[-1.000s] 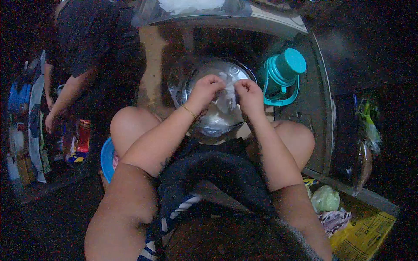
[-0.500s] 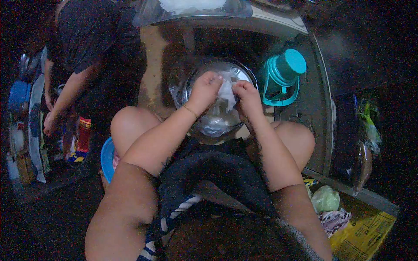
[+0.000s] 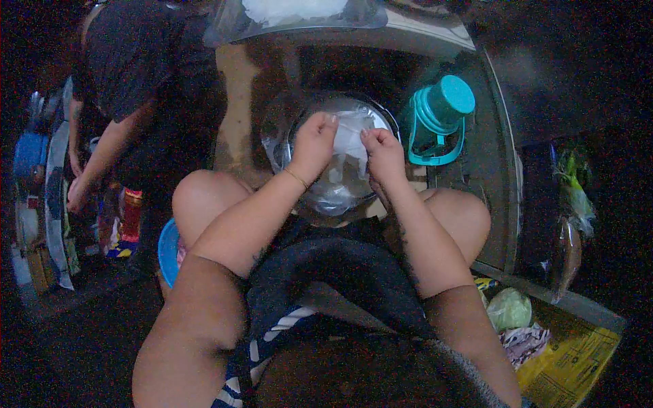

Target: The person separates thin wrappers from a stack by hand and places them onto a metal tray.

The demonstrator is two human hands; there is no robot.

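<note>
Plastic bag (image 3: 350, 127), whitish, thin, stretched above metal pot (image 3: 391, 124), both hands pinching it: left hand (image 3: 386, 151) at bag's right edge, right hand (image 3: 316, 144) at its left. Turquoise bucket (image 3: 439, 112) right of pot; blue basin (image 3: 167, 253) lower left of pot, behind knee.

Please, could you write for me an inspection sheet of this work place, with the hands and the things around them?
Surface: brown ground with dark patches, perhaps wet.
Job's things: thin whitish film above a round metal pot; clear plastic at the pot's near side.
Clutter: turquoise container to the right; blue tub beside the left knee; yellow sheet at lower right.
Hands: left and right each pinch the film.
Cables: nothing seen.
Surroundings: another person at left; dim light, edges hard to read.
</note>
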